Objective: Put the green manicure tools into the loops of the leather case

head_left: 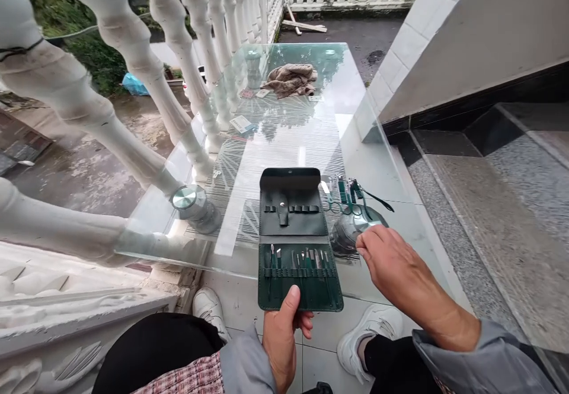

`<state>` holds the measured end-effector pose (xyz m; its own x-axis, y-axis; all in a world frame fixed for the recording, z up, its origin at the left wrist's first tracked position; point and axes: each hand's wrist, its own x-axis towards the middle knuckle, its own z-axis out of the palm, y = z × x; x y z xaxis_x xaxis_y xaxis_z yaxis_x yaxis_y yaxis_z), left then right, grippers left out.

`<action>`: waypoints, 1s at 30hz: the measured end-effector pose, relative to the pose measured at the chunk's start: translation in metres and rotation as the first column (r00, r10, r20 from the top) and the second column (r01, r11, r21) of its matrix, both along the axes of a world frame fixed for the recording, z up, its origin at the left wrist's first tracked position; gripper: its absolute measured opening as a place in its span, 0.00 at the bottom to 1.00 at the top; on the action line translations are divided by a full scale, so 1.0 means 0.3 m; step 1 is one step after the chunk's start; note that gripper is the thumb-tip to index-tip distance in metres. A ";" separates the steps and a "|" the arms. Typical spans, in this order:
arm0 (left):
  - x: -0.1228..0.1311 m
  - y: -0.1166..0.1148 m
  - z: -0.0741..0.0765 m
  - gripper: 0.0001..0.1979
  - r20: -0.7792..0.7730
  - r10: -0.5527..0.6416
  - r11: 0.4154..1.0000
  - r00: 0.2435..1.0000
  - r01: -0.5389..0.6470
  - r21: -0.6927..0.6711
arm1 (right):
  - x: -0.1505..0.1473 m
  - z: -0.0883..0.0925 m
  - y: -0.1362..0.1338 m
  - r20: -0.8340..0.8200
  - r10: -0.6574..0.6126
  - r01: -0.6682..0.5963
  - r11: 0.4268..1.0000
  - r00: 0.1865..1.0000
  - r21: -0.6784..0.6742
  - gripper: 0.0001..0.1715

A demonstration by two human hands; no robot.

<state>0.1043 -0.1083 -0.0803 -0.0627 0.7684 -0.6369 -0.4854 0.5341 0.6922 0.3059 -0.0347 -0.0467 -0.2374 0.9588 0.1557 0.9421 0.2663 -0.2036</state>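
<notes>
A left hand [281, 340] grips the near edge of an open dark-green manicure case [306, 225], thumb clamped on top, in front of and partly over a glass table [275, 127]; the right hand [393, 258] hovers to its right, fingers curled together — whether they pinch anything cannot be told; with the grip at one end only, a loosened thumb could let the case tip and slim manicure tools [312, 260] slide from their loops; a careless right wrist could knock the nail clippers [341, 189] and green-handled scissors [331, 203] across slick glass
</notes>
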 end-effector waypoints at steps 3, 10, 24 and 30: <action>0.001 0.005 0.001 0.24 0.011 -0.013 1.000 1.000 0.013 -0.014 | 0.043 0.011 0.007 -0.162 -0.110 0.107 0.994 0.981 -0.024 0.08; 0.004 0.003 0.003 0.26 0.000 0.002 0.999 1.000 -0.002 -0.047 | 0.090 0.026 -0.044 -0.324 -0.163 0.198 0.977 0.932 0.078 0.13; 0.013 -0.006 -0.009 0.25 0.039 -0.025 0.999 0.999 0.026 -0.031 | 0.011 -0.039 -0.214 0.080 0.196 -0.211 0.929 0.977 0.304 0.15; 0.011 -0.012 -0.001 0.25 0.037 -0.022 1.000 0.999 0.022 -0.010 | 0.011 -0.053 -0.231 -0.039 0.268 -0.241 0.912 0.963 0.331 0.08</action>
